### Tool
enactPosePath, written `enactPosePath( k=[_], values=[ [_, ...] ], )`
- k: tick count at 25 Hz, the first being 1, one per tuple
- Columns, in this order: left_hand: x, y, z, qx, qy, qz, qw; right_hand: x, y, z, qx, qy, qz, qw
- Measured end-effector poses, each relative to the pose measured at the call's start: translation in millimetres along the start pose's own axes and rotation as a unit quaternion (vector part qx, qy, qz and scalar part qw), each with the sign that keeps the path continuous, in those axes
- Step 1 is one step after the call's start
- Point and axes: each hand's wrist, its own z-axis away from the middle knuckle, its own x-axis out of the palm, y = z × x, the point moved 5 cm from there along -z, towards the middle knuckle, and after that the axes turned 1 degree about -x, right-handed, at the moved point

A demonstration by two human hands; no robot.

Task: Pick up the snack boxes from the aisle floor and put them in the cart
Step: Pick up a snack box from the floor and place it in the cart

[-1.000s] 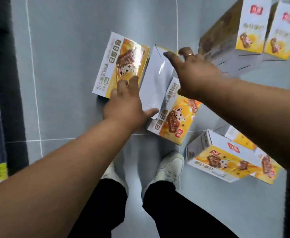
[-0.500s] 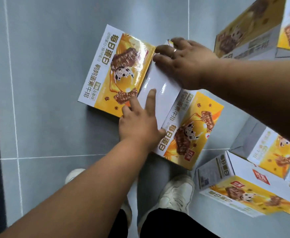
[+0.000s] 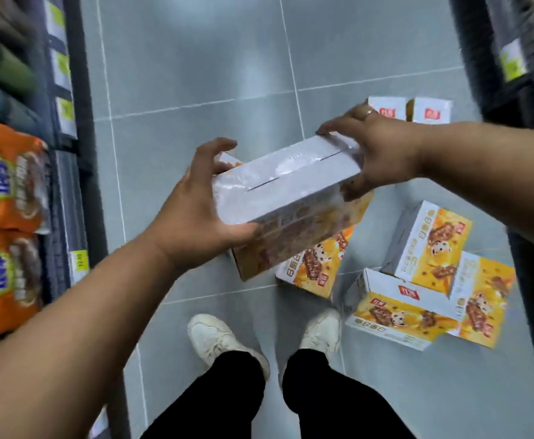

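We see the held box lifted clear of the floor and tilted, its white side up and its yellow printed face turned toward us. The left hand grips its nearer end, thumb pressed against the yellow face and fingers curled and spread over the far edge. The right hand, with a ring on one finger, clasps the farther end, its fingers hooked over the top edge. Directly below the held box, and partly hidden by it, a flat box lies face up on the floor. Right of the held box and lower in view, three boxes lie touching in a loose heap. Beyond the held box, just past the right hand, two boxes stand side by side. Under the held box, nearest us, are white shoes and black trousers. Well left of the held box, a shelf carries orange bags; their print is too blurred for us to read.
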Motion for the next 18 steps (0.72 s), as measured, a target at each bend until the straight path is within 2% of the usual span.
enactPosePath(
  k=[3, 5, 9, 12, 14, 18],
  values=[
    [-62, 109, 20, 0.029, -0.026, 0.050, 0.998, -91, -20, 95, 0.029, 0.011, -0.068, 0.997],
    [-95, 180, 39, 0.050, -0.034, 0.078, 0.995, -150, -31, 167, 0.057, 0.059, -0.141, 0.987],
    [-138, 286, 70, 0.086, -0.070, 0.167, 0.980, -230, -55, 300, 0.096, 0.178, -0.321, 0.925],
    [-152, 357, 91, 0.132, -0.130, 0.184, 0.965, -264, -76, 398, 0.118, 0.293, -0.410, 0.856],
    [-155, 399, 110, 0.167, -0.172, 0.172, 0.956, -267, -93, 460, 0.132, 0.375, -0.462, 0.792],
    [-128, 473, 149, 0.212, -0.275, 0.163, 0.924, -229, -127, 569, 0.162, 0.488, -0.556, 0.654]
  ],
)
